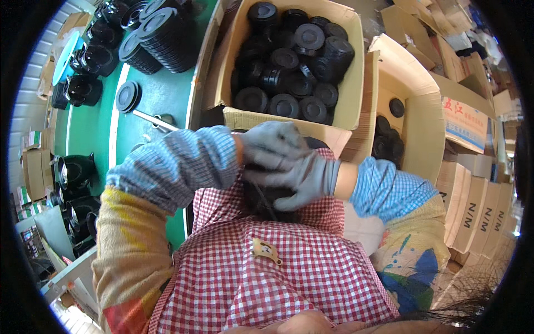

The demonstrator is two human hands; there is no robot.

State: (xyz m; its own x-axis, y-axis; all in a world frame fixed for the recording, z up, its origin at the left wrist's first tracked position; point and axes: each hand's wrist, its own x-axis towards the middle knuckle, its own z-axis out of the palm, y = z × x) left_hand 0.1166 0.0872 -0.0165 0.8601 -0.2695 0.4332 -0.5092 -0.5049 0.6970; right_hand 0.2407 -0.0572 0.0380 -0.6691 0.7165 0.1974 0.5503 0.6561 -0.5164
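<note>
Both my hands wear grey gloves and meet over my lap. My left hand (pixel 273 146) lies slightly farther off, its fingers bent and smeared by motion; what it grips is hidden. Crossing below it, my right hand (pixel 303 181) curls its fingers and thumb around a black item (pixel 258 197). The hands cover most of that item, so its kind does not show. Just beyond them stands a cardboard box (pixel 289 121) filled with round black lids (pixel 284 104).
At left, a green worktable (pixel 161 92) carries stacked black discs (pixel 167 39), glossy black pots (pixel 83 89) and a small disc stack (pixel 128 96) beside a metal rod (pixel 156 120). A second open carton (pixel 420 119) with black discs stands at right, near closed cartons (pixel 473 209).
</note>
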